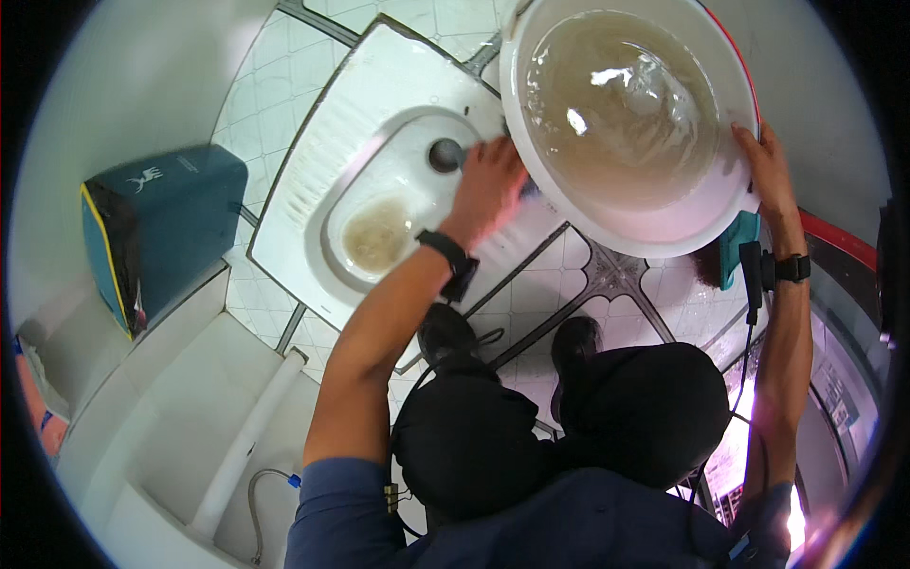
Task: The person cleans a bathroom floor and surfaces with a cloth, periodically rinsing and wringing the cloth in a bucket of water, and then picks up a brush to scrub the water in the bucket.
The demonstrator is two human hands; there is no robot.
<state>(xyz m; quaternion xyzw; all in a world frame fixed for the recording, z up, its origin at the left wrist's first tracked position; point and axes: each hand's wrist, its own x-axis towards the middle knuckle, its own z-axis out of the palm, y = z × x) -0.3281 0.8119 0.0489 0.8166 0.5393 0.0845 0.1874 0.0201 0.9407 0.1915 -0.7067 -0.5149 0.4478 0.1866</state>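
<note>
A large white plastic basin (645, 213) with murky water (607, 142) swirling in it fills the upper right. My right hand (766, 171) is closed on its right rim, thumb on the inner side. Beside the basin's left side, my left hand (488, 185) is curled over the squat toilet (346, 123), slightly blurred. A greyish bit shows by its fingers and a blurred bluish bit on its other side; what it holds is unclear. The dark drain hole (444, 156) lies just left of those fingers. Brownish water (376, 237) stands in the toilet's bowl.
A blue box-shaped bag (185, 223) rests on a ledge at the left. Below it are a white pipe (251, 441) and a flexible hose (254, 503). A green-backed brush (739, 248) is partly hidden under the basin. My black shoes (576, 356) stand on the tiled floor.
</note>
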